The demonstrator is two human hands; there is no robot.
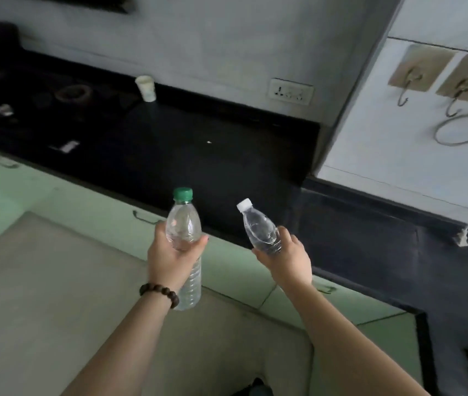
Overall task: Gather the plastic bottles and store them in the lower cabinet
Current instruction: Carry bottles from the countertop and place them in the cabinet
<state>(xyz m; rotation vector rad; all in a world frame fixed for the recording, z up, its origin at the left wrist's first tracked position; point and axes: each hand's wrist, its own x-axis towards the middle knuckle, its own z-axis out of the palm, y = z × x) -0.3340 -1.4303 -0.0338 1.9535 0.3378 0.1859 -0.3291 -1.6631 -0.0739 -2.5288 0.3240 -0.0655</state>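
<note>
Both hands raised in front of the body, held apart, each closed around one bottle. Left hand [171, 260], beaded bracelet [160, 294] at the wrist, wraps the middle of the green-capped bottle [184, 224]: clear plastic, upright, the larger of the two, base hanging below the hand. Right hand [288, 260] grips the lower part of the white-capped bottle [259, 225]: clear, smaller, tilted with its cap toward the left. Bottles near each other, not touching.

Both are held in the air over the front edge of the black bench [198, 155], above the pale green lower cabinet [98, 207] doors, which look shut; dark handles visible on them.

On the bench at the back wall: a white paper cup [145, 88]. Wall socket [291, 91] to its right. Two adhesive hooks [438, 78] on the tiled wall at right. Far left of the bench dark and blurred; items there not identifiable.
</note>
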